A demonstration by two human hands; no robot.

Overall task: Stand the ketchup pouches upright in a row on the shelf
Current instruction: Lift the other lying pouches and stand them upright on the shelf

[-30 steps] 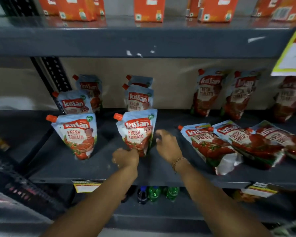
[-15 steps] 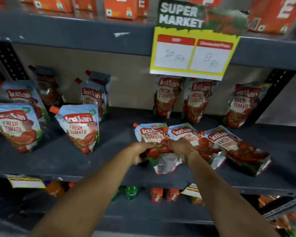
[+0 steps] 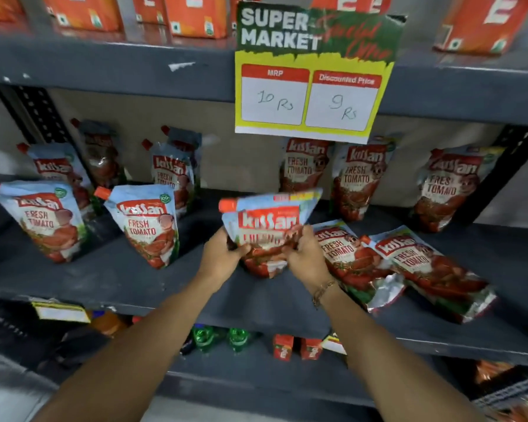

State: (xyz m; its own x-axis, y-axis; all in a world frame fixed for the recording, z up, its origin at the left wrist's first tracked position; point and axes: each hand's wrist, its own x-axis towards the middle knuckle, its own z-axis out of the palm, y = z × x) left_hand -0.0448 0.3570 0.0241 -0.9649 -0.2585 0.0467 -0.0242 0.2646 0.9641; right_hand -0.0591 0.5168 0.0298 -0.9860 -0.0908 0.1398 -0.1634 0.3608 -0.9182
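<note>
Ketchup pouches, front row: two stand upright (image 3: pixel 148 225) at left, a third pouch (image 3: pixel 267 228) is clasped between left hand (image 3: pixel 223 257) and right hand (image 3: pixel 305 257) above the shelf (image 3: pixel 119 278), and two lie flat (image 3: pixel 409 266) at right.

**Colours and Patterns on the Shelf Unit**

The shelf (image 3: pixel 134 278) is dark grey with pale scuff marks. The held pouch (image 3: pixel 269 226) is light blue at the top with an orange-red cap, a red logo band with white lettering, and red tomato artwork below. The lying pouches (image 3: pixel 409 266) show silver bases. The price sign (image 3: pixel 314 71) has a dark green header with white letters, a yellow-green border and two white panels topped red. The cartons (image 3: pixel 195 16) above are orange. The bottles (image 3: pixel 205 339) below are green.
</note>
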